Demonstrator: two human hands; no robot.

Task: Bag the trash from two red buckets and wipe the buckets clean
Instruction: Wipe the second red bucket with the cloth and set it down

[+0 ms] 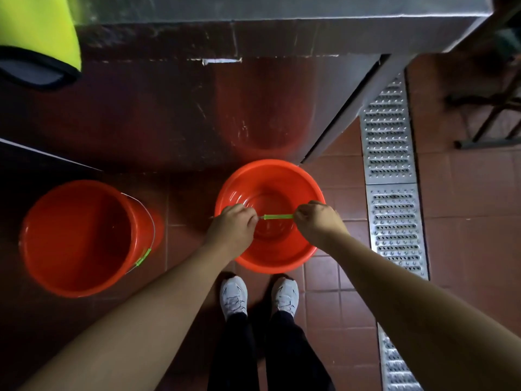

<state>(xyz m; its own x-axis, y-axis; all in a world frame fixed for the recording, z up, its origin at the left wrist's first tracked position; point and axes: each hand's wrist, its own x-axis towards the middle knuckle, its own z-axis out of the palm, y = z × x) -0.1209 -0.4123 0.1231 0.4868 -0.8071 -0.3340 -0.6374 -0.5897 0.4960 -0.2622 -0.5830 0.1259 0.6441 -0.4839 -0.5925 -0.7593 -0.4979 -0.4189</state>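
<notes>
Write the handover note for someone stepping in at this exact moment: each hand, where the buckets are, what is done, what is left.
Left hand and right hand: both closed on the wire handle, either side of its green grip, over the right bucket.
Right bucket: by the feet, in front of the steel counter; it looks empty.
Left bucket: on the tile floor, handle down along its side; also looks empty.
Done: no trash shows in either bucket.
Left: no bag or cloth is in view, so bagging and wiping cannot be confirmed. Check both.
</notes>
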